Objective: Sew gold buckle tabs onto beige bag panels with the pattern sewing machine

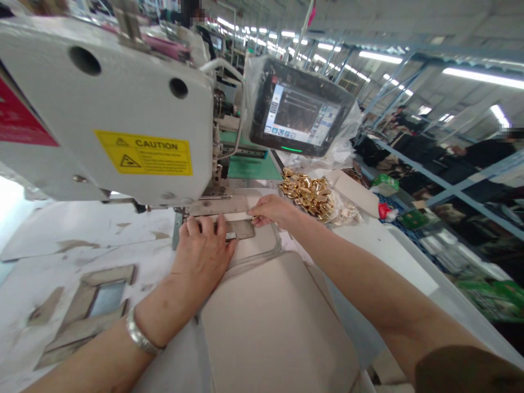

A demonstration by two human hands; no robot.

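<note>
Under the head of a sewing machine (147, 125), a cream strip (235, 216) lies along a metal plate (245, 229). My right hand (268, 210) pinches the strip's right end between thumb and fingers. My left hand (204, 248) rests on the plate with its fingers apart, fingertips at the strip's near edge and close to the needle area. A small shiny metal piece (231, 236) sits beside the left thumb. Beneath the plate is a beige panel (262, 245) with rounded corners. Larger beige panels (278, 322) lie in front of me, below both hands.
A control screen (303, 109) stands behind the work area. Gold metal pieces (309, 191) are heaped at the right rear, near a beige piece (354, 191). A taped cardboard frame (96, 300) lies on the left tabletop. Shelving and other people are farther back right.
</note>
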